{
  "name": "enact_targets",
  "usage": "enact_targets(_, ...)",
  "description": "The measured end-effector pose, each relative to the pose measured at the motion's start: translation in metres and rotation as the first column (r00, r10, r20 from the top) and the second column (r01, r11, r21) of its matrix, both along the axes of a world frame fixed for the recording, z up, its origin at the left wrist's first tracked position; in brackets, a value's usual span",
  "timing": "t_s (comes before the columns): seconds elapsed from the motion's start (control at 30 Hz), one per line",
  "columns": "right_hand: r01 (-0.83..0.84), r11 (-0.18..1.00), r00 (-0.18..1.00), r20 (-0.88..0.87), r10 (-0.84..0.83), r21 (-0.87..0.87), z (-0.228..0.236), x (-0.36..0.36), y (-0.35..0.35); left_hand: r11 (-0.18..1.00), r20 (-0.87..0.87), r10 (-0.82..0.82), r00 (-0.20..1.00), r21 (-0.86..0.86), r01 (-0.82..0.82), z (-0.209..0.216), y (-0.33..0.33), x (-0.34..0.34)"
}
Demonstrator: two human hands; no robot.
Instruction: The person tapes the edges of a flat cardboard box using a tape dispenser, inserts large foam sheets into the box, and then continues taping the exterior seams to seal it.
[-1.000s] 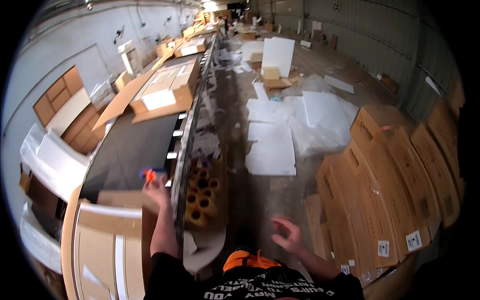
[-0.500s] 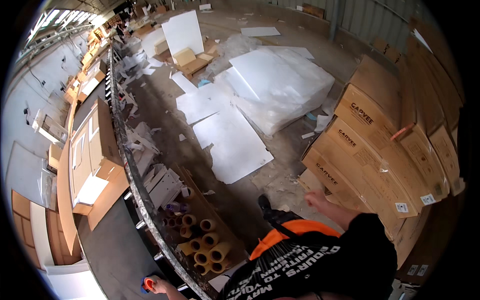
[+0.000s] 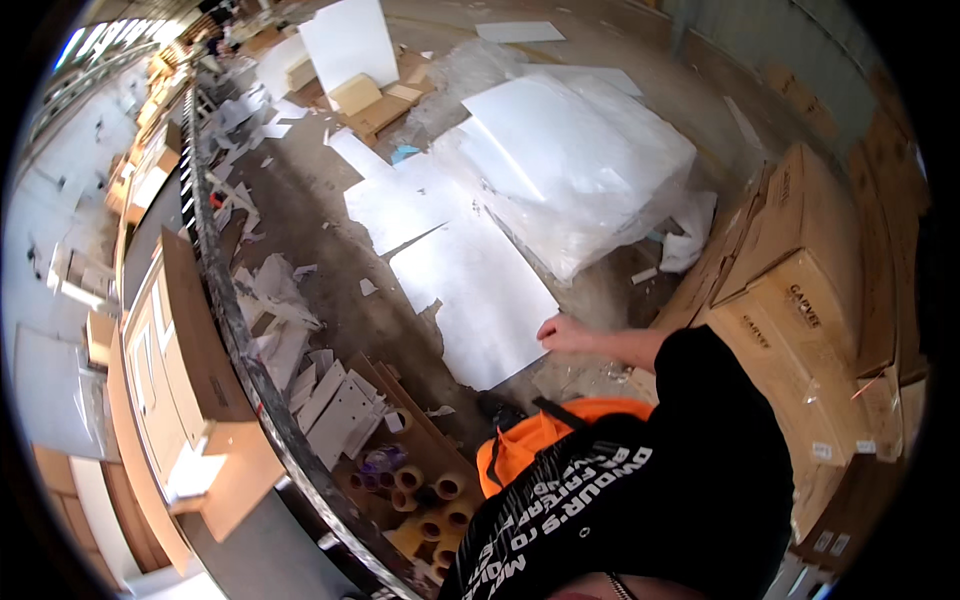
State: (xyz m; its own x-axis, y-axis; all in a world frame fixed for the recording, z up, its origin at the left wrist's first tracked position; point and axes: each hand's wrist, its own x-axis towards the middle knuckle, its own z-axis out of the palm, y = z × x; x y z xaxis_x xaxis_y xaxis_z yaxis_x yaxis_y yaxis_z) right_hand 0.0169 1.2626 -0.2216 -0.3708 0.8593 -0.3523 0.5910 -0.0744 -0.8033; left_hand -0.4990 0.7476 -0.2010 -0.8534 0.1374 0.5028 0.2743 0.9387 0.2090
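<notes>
My right hand (image 3: 567, 333) is held out in front of me, its fingers curled in and nothing showing in them. In the picture it overlaps the edge of a white foam-like sheet (image 3: 490, 300) on the floor; whether it touches the sheet I cannot tell, though it looks well above it. My left hand is out of view. Orange cloth with a black strap (image 3: 540, 430) hangs at my waist. To my left runs a conveyor (image 3: 255, 545) with a metal side rail, carrying a long opened cardboard box (image 3: 180, 350).
Cardboard tubes (image 3: 450, 486) and tape-like rolls lie in a carton below the conveyor, beside white scraps (image 3: 340, 410). A plastic-wrapped white stack (image 3: 570, 170) stands ahead. Large cardboard boxes (image 3: 800, 290) are piled on the right. An upright white panel (image 3: 350, 45) stands farther off.
My right hand has reached forward and left. My left hand, earlier at the conveyor with a blue and orange object, has dropped out of view. The whole view has shifted.
</notes>
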Motion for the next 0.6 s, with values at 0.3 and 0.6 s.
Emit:
enact_targets(0.3,0.291,0.956,0.873,0.402,-0.278,0.03,-0.051,0.028,0.07,0.943,-0.222,-0.332,0.917,-0.057,0.327,0.023,0.176,-0.021)
enact_targets(0.6,0.318,0.944,0.798,0.562,-0.217,-0.088,-0.122,0.074,0.243,0.823,0.305,-0.525,0.795,-0.056,0.565,0.012,0.351,0.081)
